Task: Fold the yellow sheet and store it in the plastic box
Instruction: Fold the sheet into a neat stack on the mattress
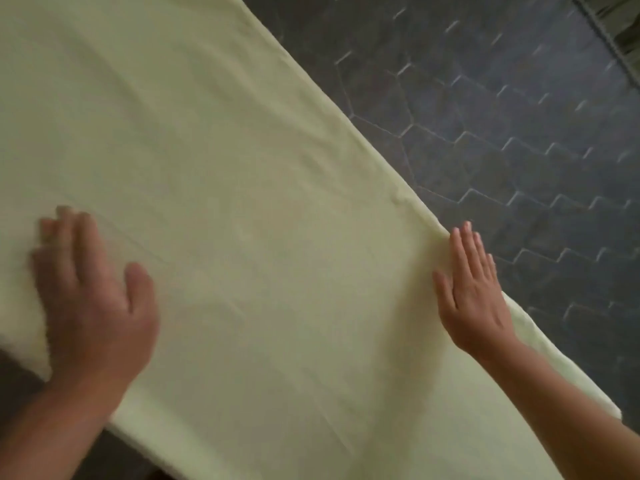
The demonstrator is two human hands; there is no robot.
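— At the near left, what is the hand doing?
— The left hand lies palm down on the pale yellow cloth sheet. Its fingers are straight, its thumb is spread, and it grips nothing. It is blurred.
— And the sheet itself?
— It is spread flat with shallow wrinkles, running from the near middle to the far left.
— Further right?
— The right hand rests flat on the sheet's right edge, fingers straight, fingertips reaching the hem, holding nothing. Beyond that edge shows a dark grey floor of six-sided tiles. A dull green cloth with a ruffled border sits in the far right corner.
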